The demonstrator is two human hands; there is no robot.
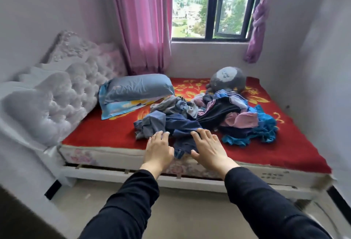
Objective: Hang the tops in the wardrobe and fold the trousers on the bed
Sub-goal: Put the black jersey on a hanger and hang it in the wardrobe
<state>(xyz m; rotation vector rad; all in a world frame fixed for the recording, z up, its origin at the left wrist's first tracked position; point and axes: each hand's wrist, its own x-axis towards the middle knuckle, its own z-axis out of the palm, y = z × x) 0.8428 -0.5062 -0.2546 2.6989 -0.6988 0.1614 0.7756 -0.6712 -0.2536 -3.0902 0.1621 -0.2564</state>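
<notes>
A jumbled pile of clothes [209, 117] lies on the bed's red flowered blanket [106, 132], with grey, black, pink and bright blue pieces mixed together. A dark blue garment [183, 124] spills from the pile toward the bed's near edge. My left hand [158, 148] reaches over its left side with straight fingers, the fingertips at a grey-blue piece [150, 122]. My right hand [208, 146] is spread flat over the dark blue garment's right side. Neither hand grips anything. No wardrobe is in view.
A blue pillow [133, 90] lies at the head end by the white tufted headboard [57, 94]. A grey plush toy [228, 79] sits behind the pile near the window [210, 5]. Pink curtains [142, 22] hang at the window. Bare floor [171, 206] lies before the bed.
</notes>
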